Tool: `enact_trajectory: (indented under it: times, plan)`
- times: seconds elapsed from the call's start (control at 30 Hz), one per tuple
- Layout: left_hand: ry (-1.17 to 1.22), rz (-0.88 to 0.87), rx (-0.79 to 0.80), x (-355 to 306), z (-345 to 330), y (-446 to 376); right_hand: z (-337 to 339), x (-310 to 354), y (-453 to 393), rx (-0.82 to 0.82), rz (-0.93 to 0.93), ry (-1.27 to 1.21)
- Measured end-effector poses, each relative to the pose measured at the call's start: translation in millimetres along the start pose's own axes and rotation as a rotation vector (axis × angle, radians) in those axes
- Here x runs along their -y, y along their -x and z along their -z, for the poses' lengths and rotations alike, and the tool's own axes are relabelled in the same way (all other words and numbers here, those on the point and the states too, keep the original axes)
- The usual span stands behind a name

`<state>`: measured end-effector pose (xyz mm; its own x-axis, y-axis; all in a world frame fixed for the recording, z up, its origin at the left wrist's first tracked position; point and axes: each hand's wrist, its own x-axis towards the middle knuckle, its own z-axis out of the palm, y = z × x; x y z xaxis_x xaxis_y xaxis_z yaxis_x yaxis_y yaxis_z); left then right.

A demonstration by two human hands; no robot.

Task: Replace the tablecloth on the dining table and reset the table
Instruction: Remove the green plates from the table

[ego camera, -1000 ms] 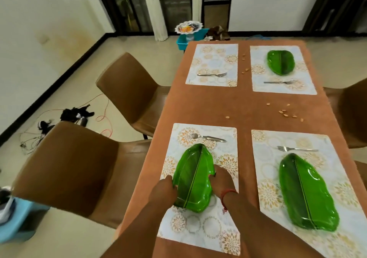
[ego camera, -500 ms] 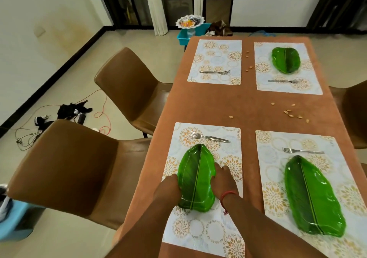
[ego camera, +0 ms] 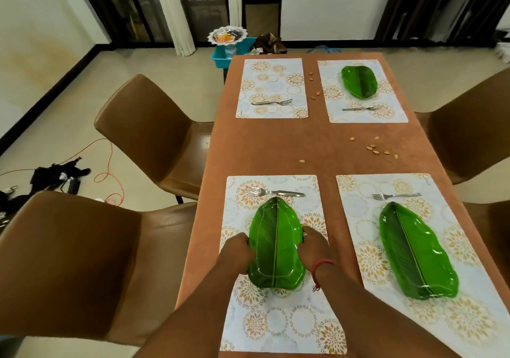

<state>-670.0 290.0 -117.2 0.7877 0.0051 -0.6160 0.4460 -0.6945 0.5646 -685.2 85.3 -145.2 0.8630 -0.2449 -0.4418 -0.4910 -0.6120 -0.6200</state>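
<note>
Green and glossy, the leaf-shaped plate [ego camera: 276, 247] sits on the near-left placemat [ego camera: 278, 316], and I have both hands on it. My left hand [ego camera: 237, 250] curls its fingers round the plate's left edge; my right hand [ego camera: 314, 247], with a red thread [ego camera: 321, 264] at the wrist, grips the right edge the same way. The plate's point faces away from me, just short of a fork [ego camera: 276, 192] lying crosswise at the far end of that mat.

All of it rests on the orange-brown tablecloth [ego camera: 276, 145] that covers the table. To the right, the near-right placemat [ego camera: 455, 330] holds a second green plate [ego camera: 416, 255], set at a slant, with its own fork [ego camera: 396, 195] beyond it. At the far end, the far-left placemat [ego camera: 271, 82] carries only a fork [ego camera: 271, 102], while the far-right placemat [ego camera: 392, 109] has a third green plate [ego camera: 359, 82] and a fork [ego camera: 361, 108]. Small pale seeds [ego camera: 375, 149] lie scattered on the bare cloth between the mats. Brown chairs [ego camera: 149, 126] stand along the left side.
</note>
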Motion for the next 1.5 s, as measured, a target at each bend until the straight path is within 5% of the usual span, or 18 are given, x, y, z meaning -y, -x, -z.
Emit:
enact_trajectory:
  times: [0.57, 0.73, 0.93, 1.5]
  plan:
    - [0.111, -0.214, 0.195, -143.5, -116.9, 23.6, 158.0, -101.2, 12.0, -0.278, -0.154, -0.178]
    - [0.033, -0.230, 0.119, -175.0, -186.2, 38.1, 208.9, -156.1, 4.1, -0.190, -0.142, -0.219]
    - [0.057, -0.046, 0.121, -202.2, -251.5, 41.7, 245.8, -209.8, -7.9, -0.063, -0.130, -0.259]
    - [0.140, 0.118, 0.114, -226.5, -287.0, 53.0, 248.9, -246.2, -31.5, 0.028, -0.176, -0.125]
